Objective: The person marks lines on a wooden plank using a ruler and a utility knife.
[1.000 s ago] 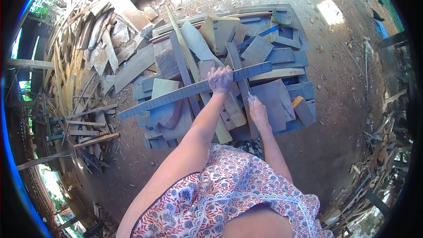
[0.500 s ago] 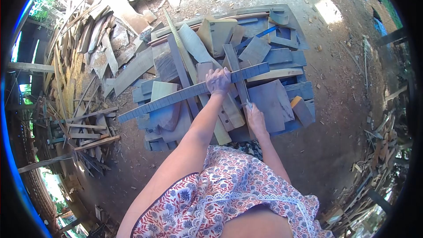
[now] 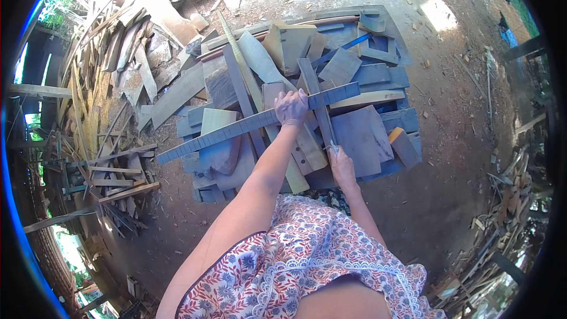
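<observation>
A long dark strip with evenly spaced cross marks lies slantwise over the wood pieces. My left hand is closed on it, right of its middle. Under the strip's right part, a narrow board crosses it, running toward my body. At that board's near end is my right hand, its fingers closed round a small, thin light-coloured tool whose tip is near the board's edge; its exact kind cannot be made out. A wide flat board lies right of my right hand.
Mixed planks and offcuts cover a low work surface. A block with an orange end lies at its right. Scrap wood is heaped on the left, with more scrap along the right. Bare ground surrounds the surface.
My right hand has shifted slightly down toward my body, with the small tool in it. The left hand stays on the marked strip, nearly unmoved.
</observation>
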`<action>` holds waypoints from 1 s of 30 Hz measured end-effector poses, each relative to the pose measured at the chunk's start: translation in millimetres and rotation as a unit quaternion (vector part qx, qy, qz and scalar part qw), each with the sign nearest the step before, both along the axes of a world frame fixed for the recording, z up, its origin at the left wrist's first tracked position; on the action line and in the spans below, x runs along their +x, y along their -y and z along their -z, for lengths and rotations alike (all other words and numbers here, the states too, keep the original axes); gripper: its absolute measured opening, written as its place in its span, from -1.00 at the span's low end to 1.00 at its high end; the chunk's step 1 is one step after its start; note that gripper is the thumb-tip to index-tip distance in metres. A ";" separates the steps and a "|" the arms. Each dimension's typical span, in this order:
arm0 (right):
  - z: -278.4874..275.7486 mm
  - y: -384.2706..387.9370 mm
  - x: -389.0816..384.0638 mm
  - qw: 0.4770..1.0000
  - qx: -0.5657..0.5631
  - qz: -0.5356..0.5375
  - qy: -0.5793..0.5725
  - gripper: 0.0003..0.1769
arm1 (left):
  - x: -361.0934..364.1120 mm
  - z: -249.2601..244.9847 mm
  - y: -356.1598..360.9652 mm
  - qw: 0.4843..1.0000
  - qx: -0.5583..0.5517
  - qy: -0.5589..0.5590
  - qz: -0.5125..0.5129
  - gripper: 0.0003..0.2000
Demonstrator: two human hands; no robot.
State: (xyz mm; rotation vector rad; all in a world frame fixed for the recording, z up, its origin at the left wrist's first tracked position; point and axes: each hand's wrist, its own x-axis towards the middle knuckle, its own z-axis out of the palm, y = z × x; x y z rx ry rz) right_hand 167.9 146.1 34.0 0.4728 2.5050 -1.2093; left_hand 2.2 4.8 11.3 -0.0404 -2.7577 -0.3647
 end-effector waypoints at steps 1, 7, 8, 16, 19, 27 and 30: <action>-0.8 0.0 -0.2 1.000 -0.001 -0.001 0.001 -0.63 | 0.2 0.2 0.4 1.000 -0.004 -0.003 0.000 -0.61; -0.5 -4.5 -20.4 0.999 0.004 -0.022 -0.031 -0.62 | 1.7 1.8 -0.1 1.000 -0.002 0.003 -0.003 -0.61; -1.9 -3.6 -24.9 0.999 -0.002 -0.022 -0.028 -0.63 | 1.0 1.4 0.9 1.000 -0.006 -0.001 -0.003 -0.61; 0.7 -2.1 -0.6 1.000 0.016 -0.009 0.002 -0.65 | 1.0 -0.8 2.1 1.000 -0.005 0.008 -0.003 -0.61; -5.2 -4.2 -16.1 1.000 -0.002 -0.014 -0.018 -0.65 | 1.6 -1.8 -0.7 1.000 -0.005 0.023 -0.003 -0.60; -2.5 -0.6 -11.6 1.000 0.016 -0.014 -0.005 -0.66 | -0.8 2.5 2.3 1.000 0.000 0.004 -0.003 -0.61; -3.4 -2.4 -4.6 1.000 0.002 -0.023 0.000 -0.66 | 1.7 1.3 1.2 1.000 0.000 0.011 -0.001 -0.61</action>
